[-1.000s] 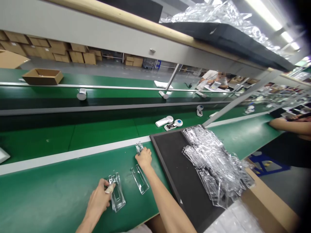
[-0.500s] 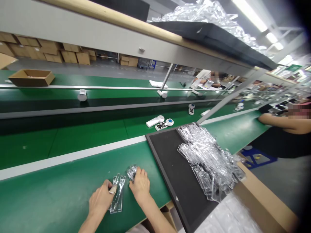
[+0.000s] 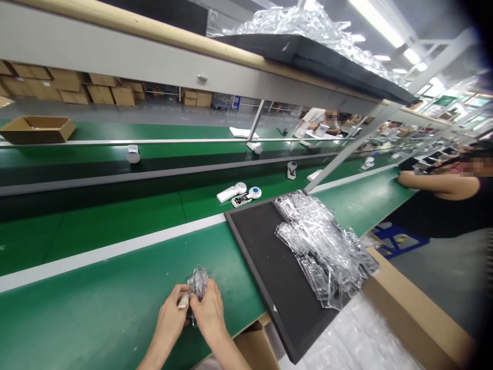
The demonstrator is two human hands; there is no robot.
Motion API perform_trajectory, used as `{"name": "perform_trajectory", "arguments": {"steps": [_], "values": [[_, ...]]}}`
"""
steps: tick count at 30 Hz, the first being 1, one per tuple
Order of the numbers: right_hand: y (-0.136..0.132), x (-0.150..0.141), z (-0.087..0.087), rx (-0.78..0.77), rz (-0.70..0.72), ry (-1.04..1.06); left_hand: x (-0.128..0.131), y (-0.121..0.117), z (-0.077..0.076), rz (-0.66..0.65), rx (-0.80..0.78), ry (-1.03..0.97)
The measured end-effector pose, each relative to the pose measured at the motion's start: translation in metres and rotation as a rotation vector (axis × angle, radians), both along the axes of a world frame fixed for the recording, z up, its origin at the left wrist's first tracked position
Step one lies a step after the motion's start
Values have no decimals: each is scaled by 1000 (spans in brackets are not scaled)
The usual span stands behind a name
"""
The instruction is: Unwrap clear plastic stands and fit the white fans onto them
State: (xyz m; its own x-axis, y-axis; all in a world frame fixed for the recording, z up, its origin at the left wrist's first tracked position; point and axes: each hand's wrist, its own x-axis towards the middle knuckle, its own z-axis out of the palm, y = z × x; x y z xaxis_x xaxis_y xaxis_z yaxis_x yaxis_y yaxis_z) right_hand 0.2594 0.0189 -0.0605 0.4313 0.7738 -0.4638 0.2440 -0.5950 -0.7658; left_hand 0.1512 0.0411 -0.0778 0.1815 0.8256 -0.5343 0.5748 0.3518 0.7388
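Between my two hands is a bundle of clear plastic pieces (image 3: 198, 282), held just over the green worktop (image 3: 96, 303). My left hand (image 3: 173, 311) closes on its left side, with a pale covering on one fingertip. My right hand (image 3: 210, 308) wraps round the right side, its thumb towards the left hand. The fingers hide the lower part of the bundle. Right of my hands, a black tray (image 3: 265, 257) carries a heap of similar clear plastic pieces (image 3: 319, 241).
Beyond the white edge strip, a green conveyor carries white handheld devices (image 3: 246, 197), one with its circuit board exposed. An upright post (image 3: 335, 149) supports an overhead shelf (image 3: 154, 51). A cardboard box (image 3: 412, 303) stands below the tray. A co-worker's arm (image 3: 435, 185) rests farther along the bench.
My hands have come together. The loose pieces at my left hand and the bunch in my right hand now form one bundle between them. The view has shifted slightly.
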Motion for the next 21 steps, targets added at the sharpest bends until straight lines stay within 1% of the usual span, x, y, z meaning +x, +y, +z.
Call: {"name": "perform_trajectory", "arguments": {"steps": [2, 4, 7, 10, 11, 13, 15, 17, 19, 21], "values": [[3, 5, -3, 29, -69, 164, 2, -9, -1, 74, 66, -188], [6, 13, -4, 47, -80, 311, 6, -17, 1, 66, 143, -255], [7, 26, -1, 85, -105, 523, 16, -23, 13, -16, 279, -190], [9, 39, 2, 174, -188, 744, 29, -24, 28, -95, 453, -98], [10, 44, 3, 222, -221, 837, 34, -22, 33, -119, 476, -82], [14, 57, 7, 326, -274, 994, 45, -15, 41, -154, 470, -85], [18, 75, 12, 388, -298, 1047, 60, -4, 46, -156, 461, -115], [25, 99, 19, 396, -271, 1044, 78, 10, 49, -158, 479, -153], [33, 127, 24, 372, -205, 1021, 98, 25, 49, -215, 494, -208], [44, 158, 28, 346, -136, 981, 120, 39, 49, -300, 482, -262]]}}
